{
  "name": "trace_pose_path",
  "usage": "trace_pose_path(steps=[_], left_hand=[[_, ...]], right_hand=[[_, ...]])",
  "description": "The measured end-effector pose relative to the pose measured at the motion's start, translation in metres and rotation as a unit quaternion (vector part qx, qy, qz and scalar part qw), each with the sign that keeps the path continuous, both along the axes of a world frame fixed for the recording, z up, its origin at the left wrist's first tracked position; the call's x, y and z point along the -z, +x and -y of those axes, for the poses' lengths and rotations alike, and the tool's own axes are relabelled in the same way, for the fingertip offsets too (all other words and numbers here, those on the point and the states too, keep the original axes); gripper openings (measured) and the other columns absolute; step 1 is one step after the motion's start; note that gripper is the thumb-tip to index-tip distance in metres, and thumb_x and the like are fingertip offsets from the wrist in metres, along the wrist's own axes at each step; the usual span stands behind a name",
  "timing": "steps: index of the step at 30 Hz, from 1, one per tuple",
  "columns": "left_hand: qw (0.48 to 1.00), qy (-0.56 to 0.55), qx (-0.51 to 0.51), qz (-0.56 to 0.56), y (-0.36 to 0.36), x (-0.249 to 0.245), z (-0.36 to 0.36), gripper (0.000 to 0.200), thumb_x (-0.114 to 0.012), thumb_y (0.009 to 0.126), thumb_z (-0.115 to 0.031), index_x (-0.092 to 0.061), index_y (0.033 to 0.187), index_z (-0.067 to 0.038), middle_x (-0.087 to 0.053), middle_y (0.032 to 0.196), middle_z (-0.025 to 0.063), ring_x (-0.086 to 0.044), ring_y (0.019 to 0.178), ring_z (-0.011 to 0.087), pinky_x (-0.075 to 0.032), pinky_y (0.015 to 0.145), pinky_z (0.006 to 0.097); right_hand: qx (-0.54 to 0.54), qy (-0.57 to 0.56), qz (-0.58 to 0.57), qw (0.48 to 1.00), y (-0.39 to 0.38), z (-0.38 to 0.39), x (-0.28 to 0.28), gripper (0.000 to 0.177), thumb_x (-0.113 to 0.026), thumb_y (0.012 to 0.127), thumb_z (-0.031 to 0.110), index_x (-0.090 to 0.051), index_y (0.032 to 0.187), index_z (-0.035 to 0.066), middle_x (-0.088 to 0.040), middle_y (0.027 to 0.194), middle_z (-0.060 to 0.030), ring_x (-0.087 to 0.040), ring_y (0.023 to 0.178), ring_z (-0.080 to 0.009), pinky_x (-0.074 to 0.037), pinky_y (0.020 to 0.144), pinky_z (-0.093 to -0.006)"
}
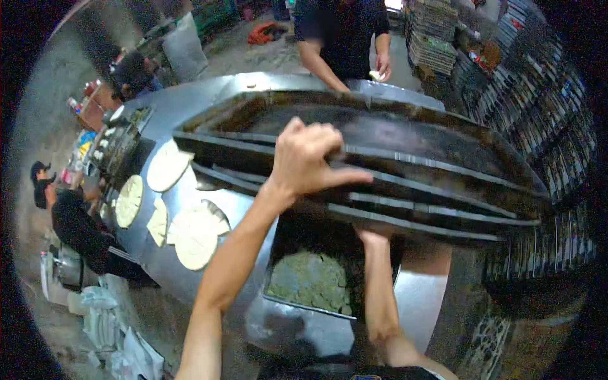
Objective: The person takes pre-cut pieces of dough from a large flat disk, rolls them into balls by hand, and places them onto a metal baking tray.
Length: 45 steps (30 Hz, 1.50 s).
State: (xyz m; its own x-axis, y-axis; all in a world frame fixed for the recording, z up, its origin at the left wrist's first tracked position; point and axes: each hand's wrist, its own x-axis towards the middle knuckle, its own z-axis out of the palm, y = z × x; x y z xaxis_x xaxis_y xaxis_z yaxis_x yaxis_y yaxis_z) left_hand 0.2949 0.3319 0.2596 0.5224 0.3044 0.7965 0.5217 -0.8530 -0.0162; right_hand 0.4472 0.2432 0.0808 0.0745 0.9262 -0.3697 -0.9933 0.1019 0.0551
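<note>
A tilted stack of several dark, wide baking trays (405, 130) is held up over the metal table. My left hand (307, 155) is at the front of the stack, its fingers curled over the upper tray's rim and its thumb stretched to the right. Under the lowest rim, my right hand (373, 237) bears the stack from below, its fingers hidden by the trays. Beneath them, a dark tray with a pale greenish layer of small flat pieces (310, 282) is close to my body, partly covered. The trays are slightly blurred.
Pale flat dough rounds (196, 237) lie on the metal table (234, 202) at left. A co-worker in black (342, 44) stands across the table, a small pale piece in one hand. Another person (79, 218) is at left. Tall stacks of trays (525, 95) line the right.
</note>
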Motion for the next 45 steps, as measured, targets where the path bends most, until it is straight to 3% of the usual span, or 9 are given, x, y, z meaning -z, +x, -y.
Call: trace_pose_path(steps=[2, 5, 15, 25, 30, 34, 36, 40, 45], left_hand=[[0.999, -0.009, 0.007, 0.051, 0.010, 0.007, -0.025, 0.059, -0.075, 0.057, -0.066, -0.052, 0.061, -0.012, -0.050, 0.060, 0.0018, -0.051, 0.057, 0.0191, -0.033, 0.064, 0.0317], [0.999, 0.025, -0.005, 0.044, 0.015, 0.015, -0.040, 0.060, -0.073, 0.058, -0.069, -0.051, 0.061, -0.013, -0.050, 0.060, 0.0005, -0.051, 0.055, 0.0177, -0.032, 0.064, 0.0314], [0.999, 0.052, -0.004, 0.008, 0.009, 0.053, -0.032, 0.058, -0.070, 0.064, -0.068, -0.045, 0.060, -0.016, -0.044, 0.058, -0.0024, -0.049, 0.054, 0.0140, -0.031, 0.063, 0.0311], [1.000, 0.019, -0.012, -0.011, -0.009, 0.073, -0.017, 0.056, -0.070, 0.063, -0.068, -0.047, 0.062, -0.017, -0.043, 0.060, -0.0027, -0.048, 0.056, 0.0141, -0.030, 0.067, 0.0321], [1.000, 0.003, -0.021, -0.008, -0.012, 0.089, -0.008, 0.057, -0.070, 0.064, -0.069, -0.046, 0.062, -0.017, -0.043, 0.061, -0.0023, -0.048, 0.058, 0.0151, -0.030, 0.068, 0.0324], [1.000, -0.003, -0.022, -0.009, -0.011, 0.096, 0.003, 0.057, -0.069, 0.064, -0.069, -0.045, 0.062, -0.016, -0.045, 0.062, -0.0017, -0.048, 0.059, 0.0158, -0.032, 0.070, 0.0326], [0.999, -0.027, -0.014, -0.016, -0.017, 0.107, 0.007, 0.057, -0.071, 0.064, -0.066, -0.048, 0.064, -0.014, -0.047, 0.064, -0.0003, -0.050, 0.062, 0.0168, -0.033, 0.072, 0.0332], [0.996, -0.074, -0.042, 0.001, -0.042, 0.102, 0.017, 0.054, -0.075, 0.065, -0.058, -0.058, 0.079, -0.009, -0.055, 0.079, 0.0040, -0.055, 0.079, 0.0232, -0.039, 0.081, 0.0353], [0.984, -0.126, -0.111, -0.063, -0.069, 0.116, 0.027, 0.055, -0.079, 0.065, -0.050, -0.056, 0.091, -0.006, -0.055, 0.088, 0.0080, -0.053, 0.090, 0.0272, -0.039, 0.083, 0.0377]], right_hand=[[-0.042, 0.017, -0.280, 0.959, 0.012, -0.012, 0.046, 0.036, -0.047, 0.093, 0.036, -0.058, 0.118, 0.014, -0.060, 0.121, -0.0081, -0.058, 0.108, -0.0292, -0.048, 0.093, -0.0460], [-0.122, 0.052, -0.793, 0.595, 0.041, -0.042, 0.102, 0.039, -0.046, 0.094, 0.036, -0.056, 0.123, 0.011, -0.056, 0.125, -0.0111, -0.053, 0.115, -0.0297, -0.041, 0.100, -0.0446], [-0.032, -0.029, -0.970, 0.240, 0.059, 0.095, -0.018, 0.040, -0.047, 0.094, 0.036, -0.058, 0.122, 0.010, -0.055, 0.129, -0.0134, -0.053, 0.116, -0.0312, -0.043, 0.100, -0.0418], [0.167, -0.185, -0.968, 0.039, -0.026, 0.035, -0.002, 0.041, -0.047, 0.094, 0.037, -0.059, 0.121, 0.008, -0.053, 0.132, -0.0156, -0.054, 0.116, -0.0327, -0.044, 0.099, -0.0390], [0.204, -0.281, -0.902, -0.257, -0.047, 0.126, -0.034, 0.031, -0.058, 0.087, 0.030, -0.068, 0.106, 0.008, -0.066, 0.112, -0.0125, -0.063, 0.104, -0.0310, -0.053, 0.088, -0.0408], [-0.115, -0.174, -0.929, -0.306, 0.006, 0.106, -0.093, 0.023, -0.061, 0.072, 0.001, -0.066, 0.094, 0.003, -0.063, 0.102, -0.0158, -0.060, 0.100, -0.0349, -0.047, 0.091, -0.0448], [-0.241, -0.021, -0.946, -0.214, 0.037, 0.086, -0.112, 0.033, -0.059, 0.074, 0.002, -0.063, 0.107, 0.002, -0.053, 0.122, -0.0179, -0.045, 0.120, -0.0374, -0.035, 0.103, -0.0467], [-0.191, 0.077, -0.978, -0.015, 0.084, 0.071, -0.094, 0.041, -0.065, 0.083, 0.033, -0.059, 0.115, 0.008, -0.053, 0.123, -0.0135, -0.035, 0.128, -0.0347, -0.015, 0.111, -0.0547], [-0.187, 0.083, -0.978, -0.037, 0.079, 0.089, -0.090, 0.036, -0.065, 0.084, 0.042, -0.064, 0.100, 0.010, -0.056, 0.100, -0.0086, -0.047, 0.106, -0.0273, -0.022, 0.105, -0.0479]])
